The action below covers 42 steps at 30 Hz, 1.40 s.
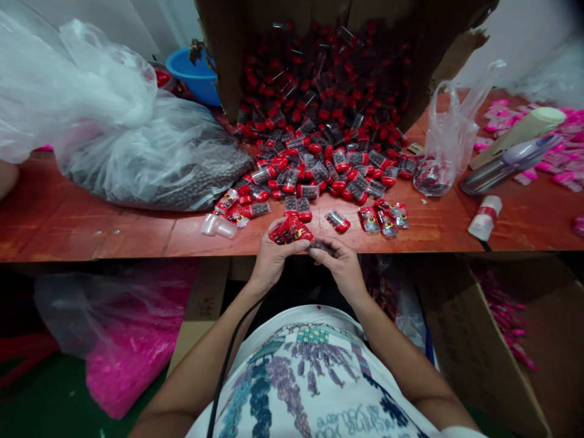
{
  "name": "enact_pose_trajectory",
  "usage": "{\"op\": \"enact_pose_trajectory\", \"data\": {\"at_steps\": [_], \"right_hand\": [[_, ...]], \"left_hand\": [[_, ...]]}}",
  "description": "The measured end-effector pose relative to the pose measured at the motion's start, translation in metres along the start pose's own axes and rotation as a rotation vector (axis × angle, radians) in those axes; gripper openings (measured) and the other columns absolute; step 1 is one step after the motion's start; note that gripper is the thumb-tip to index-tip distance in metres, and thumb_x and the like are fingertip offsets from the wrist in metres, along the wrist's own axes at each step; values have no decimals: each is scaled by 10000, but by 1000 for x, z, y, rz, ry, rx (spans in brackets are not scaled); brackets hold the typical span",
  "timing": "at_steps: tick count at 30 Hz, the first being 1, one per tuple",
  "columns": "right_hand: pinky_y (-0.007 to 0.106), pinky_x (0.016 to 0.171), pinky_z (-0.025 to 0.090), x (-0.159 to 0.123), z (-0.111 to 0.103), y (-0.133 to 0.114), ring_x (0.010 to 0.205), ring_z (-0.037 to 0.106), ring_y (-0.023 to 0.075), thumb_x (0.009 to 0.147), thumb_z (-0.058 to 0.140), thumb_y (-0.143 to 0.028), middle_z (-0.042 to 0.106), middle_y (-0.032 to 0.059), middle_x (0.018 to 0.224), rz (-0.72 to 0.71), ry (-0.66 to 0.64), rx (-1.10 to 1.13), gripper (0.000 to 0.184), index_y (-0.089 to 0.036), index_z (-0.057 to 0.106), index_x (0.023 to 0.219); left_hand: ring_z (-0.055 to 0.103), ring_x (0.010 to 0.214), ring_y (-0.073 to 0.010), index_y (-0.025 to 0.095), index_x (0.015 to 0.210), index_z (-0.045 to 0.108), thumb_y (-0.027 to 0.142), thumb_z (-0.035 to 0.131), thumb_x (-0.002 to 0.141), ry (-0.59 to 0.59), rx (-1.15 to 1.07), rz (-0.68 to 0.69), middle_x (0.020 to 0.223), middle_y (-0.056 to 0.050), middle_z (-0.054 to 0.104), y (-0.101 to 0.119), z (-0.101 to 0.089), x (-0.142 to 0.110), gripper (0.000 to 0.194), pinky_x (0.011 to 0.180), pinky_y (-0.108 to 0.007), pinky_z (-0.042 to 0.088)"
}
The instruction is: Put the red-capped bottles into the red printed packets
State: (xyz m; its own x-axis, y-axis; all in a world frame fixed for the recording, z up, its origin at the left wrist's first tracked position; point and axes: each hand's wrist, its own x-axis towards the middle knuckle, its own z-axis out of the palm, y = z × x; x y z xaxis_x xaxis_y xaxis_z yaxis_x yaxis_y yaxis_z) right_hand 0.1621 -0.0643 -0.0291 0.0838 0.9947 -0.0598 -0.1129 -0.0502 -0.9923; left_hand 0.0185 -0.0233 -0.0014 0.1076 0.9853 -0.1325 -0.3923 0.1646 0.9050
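Observation:
Just over the table's front edge, my left hand (pixel 272 258) pinches a red printed wrapper (pixel 291 230) between thumb and fingers. My right hand (pixel 341 264) has its fingers closed on a small clear container (pixel 320 244) with dark contents, touching the wrapper's right end. Whether the container is partly inside the wrapper, I cannot tell. Behind my hands lies a single red-capped container (pixel 337 221). Several wrapped containers (pixel 384 219) sit to the right of it. A large heap of red-capped containers (pixel 319 164) spills forward from a cardboard box (pixel 227 55).
On the left slumps a clear bag of dark beads (pixel 182 164), with a blue basin (pixel 194 76) behind. Empty clear containers (pixel 219 226) lie near the edge. At right are a plastic bag (pixel 440 152), a white roll (pixel 485 218) and pink pieces (pixel 566 152). Below stands an open carton (pixel 483 340).

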Motion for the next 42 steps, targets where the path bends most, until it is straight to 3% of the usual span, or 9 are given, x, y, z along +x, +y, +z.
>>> {"op": "enact_pose_trajectory", "data": {"at_steps": [2,6,9,16,24,31,36,39,42], "right_hand": [[287,655,525,0,-1,0,773,623,165,750,714,-345,682,22,919,14,-14,28,309,-226,693,1035],[290,773,489,-2,-2,-5,858,599,155,775,698,-261,635,15,927,-193,31,-143,269,-267,709,1044],[278,752,480,-5,-1,-9,836,582,144,807,659,-233,600,14,907,-276,56,-222,291,-295,693,1090],[266,721,478,-11,1,-17,811,565,139,817,643,-237,575,11,905,-286,48,-268,313,-309,677,1120],[272,685,495,-13,-3,-28,774,578,145,770,700,-280,592,8,885,-133,16,-164,282,-272,704,1052],[291,760,492,-12,-6,-33,876,578,165,827,632,-242,572,21,943,-331,-15,-356,282,-308,676,1098],[306,860,474,-15,0,-24,946,551,170,882,547,-260,529,28,996,-354,-10,-408,404,-328,545,1280],[294,855,474,-16,2,-20,958,547,165,906,507,-258,509,29,1002,-347,-1,-387,382,-328,542,1280],[295,846,479,-14,1,-17,948,551,168,897,529,-267,523,29,996,-337,6,-379,348,-323,576,1237]], "left_hand": [[626,707,-126,175,961,642,96,819,543,-1,-9,9,801,4,689,0,0,-1,460,711,-241,499],[610,687,-108,181,1010,621,81,810,551,41,-22,70,770,24,667,-5,1,-2,506,708,-228,495],[612,669,-104,189,1024,612,95,814,548,78,-26,98,767,29,671,-7,3,-3,525,698,-224,499],[625,651,-101,198,978,625,92,830,512,154,-61,89,760,37,679,-4,8,-7,520,691,-216,497],[628,643,-112,219,943,621,62,835,481,195,-79,117,722,53,669,0,15,-13,534,702,-230,498],[612,654,-100,215,943,644,60,833,499,134,-18,115,730,54,663,1,13,-15,507,685,-198,482],[621,674,-106,201,911,654,72,839,496,114,-75,5,792,36,681,0,14,-14,472,716,-219,493],[639,719,-121,201,945,659,113,839,524,104,-133,-17,843,16,694,0,11,-12,466,735,-238,505],[644,715,-129,183,884,674,198,818,597,138,-158,-10,831,1,696,-1,7,-7,322,698,-244,516]]}}
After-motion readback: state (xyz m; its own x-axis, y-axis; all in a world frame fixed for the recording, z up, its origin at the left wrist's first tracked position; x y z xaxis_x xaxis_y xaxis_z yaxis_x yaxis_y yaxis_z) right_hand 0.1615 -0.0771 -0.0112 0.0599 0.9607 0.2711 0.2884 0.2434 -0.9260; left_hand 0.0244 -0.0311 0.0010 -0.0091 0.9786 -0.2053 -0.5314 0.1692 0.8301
